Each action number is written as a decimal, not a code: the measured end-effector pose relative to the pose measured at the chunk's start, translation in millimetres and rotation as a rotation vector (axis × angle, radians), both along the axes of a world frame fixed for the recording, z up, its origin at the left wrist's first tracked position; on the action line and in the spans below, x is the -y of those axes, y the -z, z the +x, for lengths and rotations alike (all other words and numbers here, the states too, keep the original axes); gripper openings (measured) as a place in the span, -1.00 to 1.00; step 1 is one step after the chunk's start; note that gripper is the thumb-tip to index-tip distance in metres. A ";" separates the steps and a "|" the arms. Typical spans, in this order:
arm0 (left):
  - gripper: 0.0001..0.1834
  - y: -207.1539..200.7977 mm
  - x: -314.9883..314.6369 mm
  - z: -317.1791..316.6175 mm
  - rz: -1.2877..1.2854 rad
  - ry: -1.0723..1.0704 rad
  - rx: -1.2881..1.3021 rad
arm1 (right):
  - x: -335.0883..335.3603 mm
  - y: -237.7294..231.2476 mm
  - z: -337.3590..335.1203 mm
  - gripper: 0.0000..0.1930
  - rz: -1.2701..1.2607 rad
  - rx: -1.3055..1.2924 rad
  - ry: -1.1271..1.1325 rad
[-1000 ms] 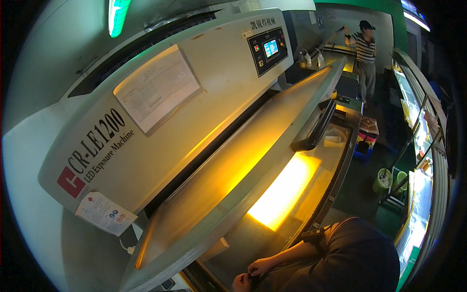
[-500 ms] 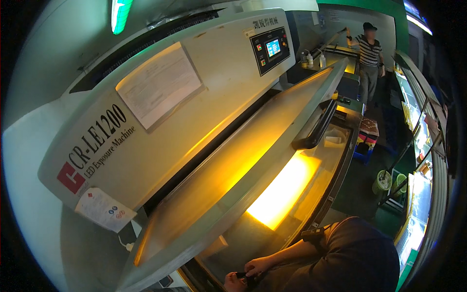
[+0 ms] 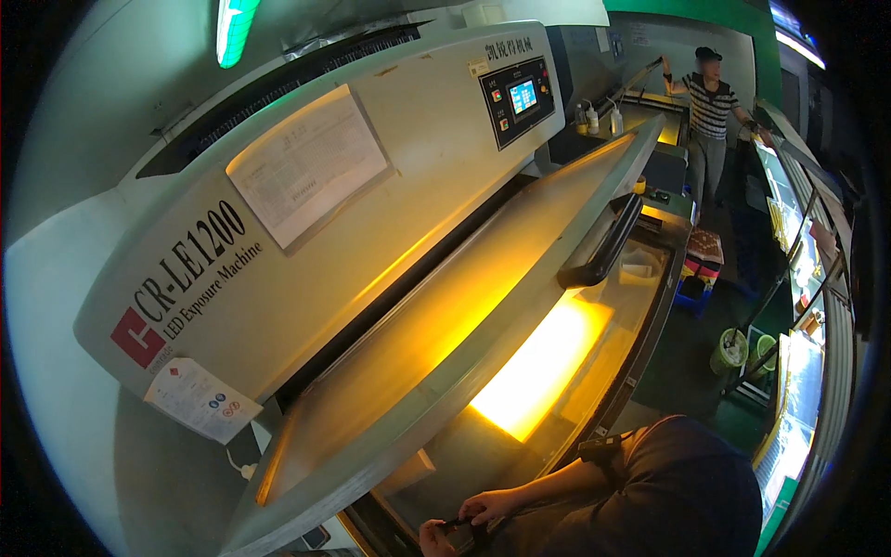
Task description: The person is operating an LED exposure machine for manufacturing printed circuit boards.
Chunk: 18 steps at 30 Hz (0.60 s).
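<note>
Small dark object [image 3: 461, 525], pinched between left hand [image 3: 436, 538] and right hand [image 3: 492, 507] at the lower edge, possibly a clip; too dim to tell. Just under the raised lid [image 3: 445, 334] of the exposure machine [image 3: 306, 251], near the glowing yellow bed [image 3: 543, 367]. Striped-shirted person [image 3: 710, 116] well apart.

Pale grey machine [image 3: 390, 213], glowing yellow-orange bed [image 3: 543, 367], black handle [image 3: 603, 243], perhaps black-and-white striped shirt [image 3: 710, 107].
</note>
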<state>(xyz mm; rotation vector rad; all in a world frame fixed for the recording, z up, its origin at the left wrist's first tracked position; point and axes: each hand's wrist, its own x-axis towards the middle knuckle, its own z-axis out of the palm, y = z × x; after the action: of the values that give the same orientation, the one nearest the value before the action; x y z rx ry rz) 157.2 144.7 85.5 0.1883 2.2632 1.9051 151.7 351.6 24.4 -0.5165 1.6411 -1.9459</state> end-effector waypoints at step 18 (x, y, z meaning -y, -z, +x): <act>-0.82 -30.5 -12.5 6.4 -0.007 0.131 -0.086 | -3.7 -1.9 1.4 -0.63 0.103 0.123 -0.035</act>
<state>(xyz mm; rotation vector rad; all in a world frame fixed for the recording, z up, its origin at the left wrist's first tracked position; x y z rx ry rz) 163.6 157.2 116.0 0.4153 2.2502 1.8554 153.2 355.3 26.3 -0.3756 1.6335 -1.8200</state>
